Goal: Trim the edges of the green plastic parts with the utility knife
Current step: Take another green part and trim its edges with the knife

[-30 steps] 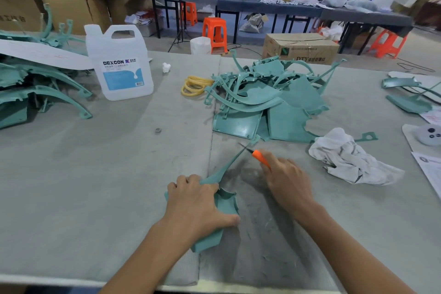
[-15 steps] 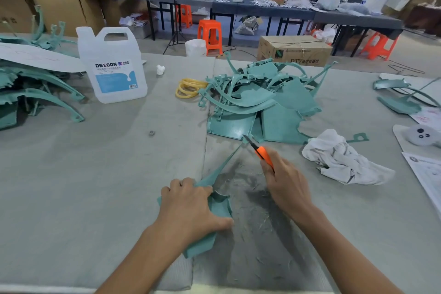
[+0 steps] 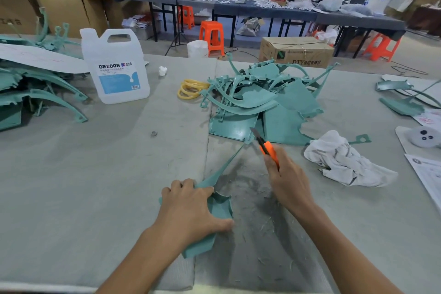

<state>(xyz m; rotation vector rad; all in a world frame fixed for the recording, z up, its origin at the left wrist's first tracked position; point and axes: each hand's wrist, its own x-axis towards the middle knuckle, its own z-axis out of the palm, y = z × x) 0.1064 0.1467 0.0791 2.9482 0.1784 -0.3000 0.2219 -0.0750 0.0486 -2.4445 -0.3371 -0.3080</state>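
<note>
A green plastic part (image 3: 220,205) lies on the grey table mat near the front edge, its long thin arm reaching up and right toward the pile. My left hand (image 3: 191,207) presses flat on its wide end, fingers spread over it. My right hand (image 3: 286,179) grips an orange utility knife (image 3: 267,148), blade out and pointing up-left, lifted just past the tip of the thin arm. A heap of green plastic parts (image 3: 260,105) sits behind the knife.
A white DEXCON jug (image 3: 114,67) stands at the back left beside more green parts (image 3: 35,93). Yellow rings (image 3: 191,89) lie by the heap. A crumpled white rag (image 3: 343,160) lies right of my right hand. Papers and green pieces (image 3: 401,100) sit far right. Plastic shavings litter the mat.
My right hand has carried the knife up along the thin arm and off its tip, the blade now raised higher. My left hand stays pressed on the part.
</note>
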